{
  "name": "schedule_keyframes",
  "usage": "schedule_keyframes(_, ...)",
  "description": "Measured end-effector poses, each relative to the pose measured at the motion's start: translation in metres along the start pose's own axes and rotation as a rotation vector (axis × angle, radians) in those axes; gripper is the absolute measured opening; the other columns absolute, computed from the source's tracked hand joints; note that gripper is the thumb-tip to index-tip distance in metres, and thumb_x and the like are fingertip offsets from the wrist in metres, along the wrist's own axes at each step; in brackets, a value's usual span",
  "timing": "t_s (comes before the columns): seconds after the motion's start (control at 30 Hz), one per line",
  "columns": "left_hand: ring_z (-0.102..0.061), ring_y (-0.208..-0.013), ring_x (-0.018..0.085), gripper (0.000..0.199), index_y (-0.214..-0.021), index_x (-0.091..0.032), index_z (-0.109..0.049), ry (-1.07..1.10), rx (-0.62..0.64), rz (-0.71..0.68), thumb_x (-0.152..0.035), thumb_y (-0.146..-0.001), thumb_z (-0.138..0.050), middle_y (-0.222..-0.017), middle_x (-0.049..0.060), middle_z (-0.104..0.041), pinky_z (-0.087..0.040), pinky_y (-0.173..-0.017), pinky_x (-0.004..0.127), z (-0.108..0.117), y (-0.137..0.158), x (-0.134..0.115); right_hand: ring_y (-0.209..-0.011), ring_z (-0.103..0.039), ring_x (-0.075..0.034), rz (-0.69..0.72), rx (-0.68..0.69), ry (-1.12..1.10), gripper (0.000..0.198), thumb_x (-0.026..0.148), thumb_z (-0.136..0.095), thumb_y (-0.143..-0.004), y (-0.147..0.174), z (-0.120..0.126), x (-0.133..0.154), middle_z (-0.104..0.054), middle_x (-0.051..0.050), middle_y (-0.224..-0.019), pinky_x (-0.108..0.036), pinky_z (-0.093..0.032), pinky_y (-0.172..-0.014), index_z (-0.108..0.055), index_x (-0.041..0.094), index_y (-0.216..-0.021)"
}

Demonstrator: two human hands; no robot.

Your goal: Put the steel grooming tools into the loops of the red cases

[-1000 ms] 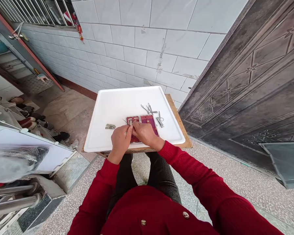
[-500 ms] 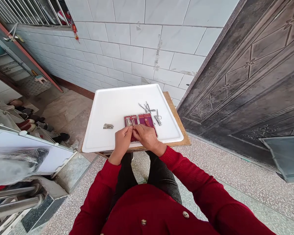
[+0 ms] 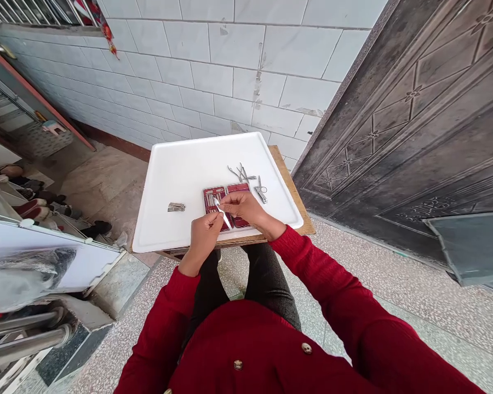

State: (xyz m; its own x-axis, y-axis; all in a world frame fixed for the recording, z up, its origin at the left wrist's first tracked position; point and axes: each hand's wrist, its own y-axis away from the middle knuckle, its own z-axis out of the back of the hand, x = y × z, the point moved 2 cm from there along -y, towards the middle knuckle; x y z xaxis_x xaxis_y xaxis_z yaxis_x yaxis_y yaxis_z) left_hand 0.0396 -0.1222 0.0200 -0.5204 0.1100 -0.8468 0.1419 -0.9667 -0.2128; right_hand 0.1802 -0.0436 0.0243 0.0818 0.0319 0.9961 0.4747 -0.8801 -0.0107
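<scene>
The near half of the red case (image 3: 225, 198) is lying hidden behind the left hand (image 3: 202, 236) and the right hand (image 3: 248, 209). The tools sitting in its slots are too small to tell apart. The slim metal tool (image 3: 222, 212) is disappearing at its lower end into the left hand's grip, and which fingers are pinching it cannot be made out. The loose metal tools (image 3: 246, 177) right of centre are overlapping in a tangle too fine to count. The small metal piece (image 3: 176, 207) at left centre is too small to identify. The white tray (image 3: 176, 164) is covering nearly all of the wooden surface (image 3: 290, 186).
</scene>
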Motion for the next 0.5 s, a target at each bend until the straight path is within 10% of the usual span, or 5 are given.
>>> schedule_keyframes(0.2, -0.066, -0.079, 0.018, 0.038, -0.092, -0.02, -0.079, 0.046, -0.08, 0.019, -0.05, -0.093, -0.056, -0.081, -0.001, -0.075, -0.051, -0.075, 0.027, 0.01, 0.002, 0.009, -0.047, -0.044, -0.006, -0.064, -0.097, -0.073, 0.038, 0.046, -0.089, -0.065, -0.014, 0.011, 0.005, -0.056, 0.005, -0.055, -0.019, -0.03, -0.043, -0.068, 0.016, -0.075)
schedule_keyframes(0.5, -0.073, -0.107, 0.023, 0.035, -0.103, -0.022, -0.079, -0.083, -0.148, -0.067, -0.046, -0.099, -0.053, -0.11, 0.002, -0.08, -0.056, -0.098, 0.035, 0.015, 0.006, 0.025, -0.047, -0.047, -0.008, 0.041, -0.226, -0.025, 0.029, 0.039, -0.087, -0.068, -0.038, 0.021, -0.005, -0.058, 0.004, -0.055, -0.021, -0.035, -0.045, -0.068, 0.017, -0.072)
